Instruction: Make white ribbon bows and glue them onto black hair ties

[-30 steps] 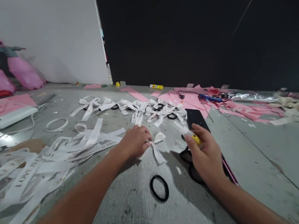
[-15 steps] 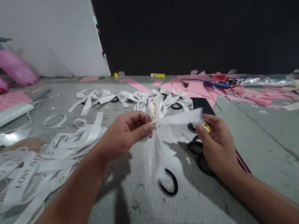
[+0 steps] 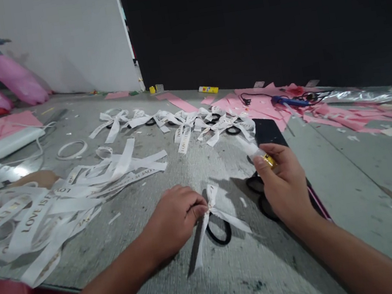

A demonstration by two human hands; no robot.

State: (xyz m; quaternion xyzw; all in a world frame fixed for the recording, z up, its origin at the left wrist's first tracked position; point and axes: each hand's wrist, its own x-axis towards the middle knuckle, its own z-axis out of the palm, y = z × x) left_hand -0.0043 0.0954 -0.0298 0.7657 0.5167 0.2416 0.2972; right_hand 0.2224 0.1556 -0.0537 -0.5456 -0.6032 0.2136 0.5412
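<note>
The left hand (image 3: 182, 213), fingers pinched on the white bow (image 3: 212, 197), has lowered it to 11 o'clock of the black ring (image 3: 229, 233), apparently aligning 2 parts; the right hand (image 3: 286, 185), fingers closed, grips a yellow-banded tube (image 3: 268, 160) at 2 o'clock.

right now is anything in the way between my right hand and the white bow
Nothing raised that I can see: between your right hand and the white bow at your left hand's fingertips, just black rings and a small white scrap lie on the table.
</note>
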